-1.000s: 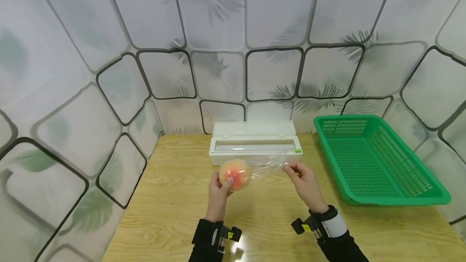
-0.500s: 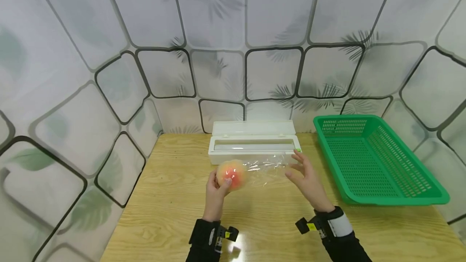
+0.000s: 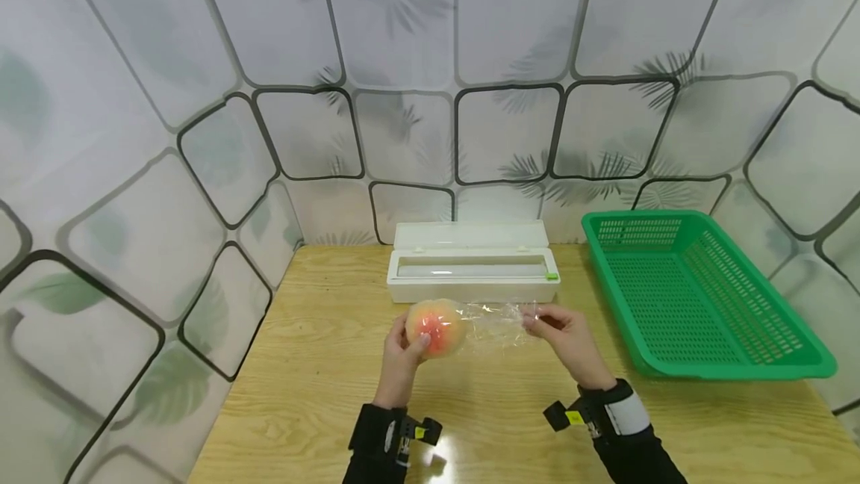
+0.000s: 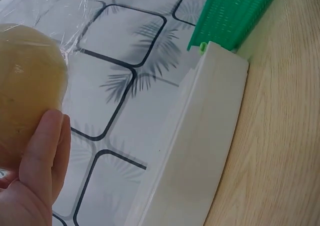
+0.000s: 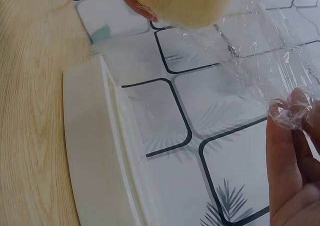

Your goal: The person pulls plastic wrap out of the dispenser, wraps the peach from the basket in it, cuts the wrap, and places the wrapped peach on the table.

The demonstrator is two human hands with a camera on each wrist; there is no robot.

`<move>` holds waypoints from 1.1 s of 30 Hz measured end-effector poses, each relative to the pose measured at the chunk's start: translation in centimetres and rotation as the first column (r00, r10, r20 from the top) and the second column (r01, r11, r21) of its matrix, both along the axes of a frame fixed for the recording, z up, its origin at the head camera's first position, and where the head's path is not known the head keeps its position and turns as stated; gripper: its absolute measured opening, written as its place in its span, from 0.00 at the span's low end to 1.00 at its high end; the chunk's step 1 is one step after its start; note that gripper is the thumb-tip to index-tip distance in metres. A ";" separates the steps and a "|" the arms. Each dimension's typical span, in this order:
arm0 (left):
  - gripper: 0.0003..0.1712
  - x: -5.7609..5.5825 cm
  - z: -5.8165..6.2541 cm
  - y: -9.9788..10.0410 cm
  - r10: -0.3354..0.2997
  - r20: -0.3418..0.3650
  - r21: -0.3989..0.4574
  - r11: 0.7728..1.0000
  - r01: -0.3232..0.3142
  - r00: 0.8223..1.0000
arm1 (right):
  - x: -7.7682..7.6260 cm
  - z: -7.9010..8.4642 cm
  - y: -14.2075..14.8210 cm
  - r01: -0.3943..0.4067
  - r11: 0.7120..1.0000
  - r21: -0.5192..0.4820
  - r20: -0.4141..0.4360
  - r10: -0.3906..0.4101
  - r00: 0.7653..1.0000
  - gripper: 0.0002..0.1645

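Note:
My left hand grips a yellow and pink peach, its thumb lying across the front. Clear plastic wrap covers the peach and stretches off to the right as a loose tail. The end of that tail is pinched between the fingertips of my right hand; in the right wrist view the wrap bunches up there. Just behind both hands stands a white plastic wrap dispenser with its lid raised and a roll showing inside.
A green plastic basket stands at the right of the wooden table. Patterned cloth rises behind and on both sides. On the dispenser's right end sits a small green slider.
Half a second ago my right hand had its fingers spread beside the wrap's tail; now it pinches the tail again. The left hand keeps holding the peach, nearly still.

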State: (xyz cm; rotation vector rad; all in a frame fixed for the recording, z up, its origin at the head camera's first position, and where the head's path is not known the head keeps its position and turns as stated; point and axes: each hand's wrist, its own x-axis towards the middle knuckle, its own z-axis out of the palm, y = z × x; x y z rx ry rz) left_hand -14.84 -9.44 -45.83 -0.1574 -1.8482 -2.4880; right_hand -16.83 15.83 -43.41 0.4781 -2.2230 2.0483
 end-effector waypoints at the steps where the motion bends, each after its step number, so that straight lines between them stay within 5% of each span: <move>1: 0.31 0.0 0.0 0.0 -0.008 -0.009 0.019 1.000 0.008 1.000 | 0.0 0.0 0.0 0.003 1.000 -0.018 -0.004 -0.003 1.000 0.11; 5: 0.25 0.1 0.0 0.3 -0.063 -0.037 0.132 0.989 0.067 0.997 | -0.2 -0.2 -0.3 0.012 0.997 -0.072 -0.014 -0.013 1.000 0.11; 11: 0.18 0.1 0.2 1.1 -0.158 -0.121 0.279 0.942 0.186 0.980 | -0.6 -0.6 -0.9 0.042 0.997 -0.067 0.002 -0.042 0.999 0.11; 23: 0.19 0.3 0.5 3.1 -0.284 -0.202 0.373 0.862 0.342 0.937 | -1.1 -1.6 -2.9 0.059 0.998 -0.002 0.043 -0.059 0.997 0.06; 33: 0.18 0.4 0.4 3.9 -0.309 -0.182 0.326 0.877 0.354 0.934 | -0.4 -1.0 -4.5 0.114 0.993 0.016 0.056 -0.115 0.992 0.09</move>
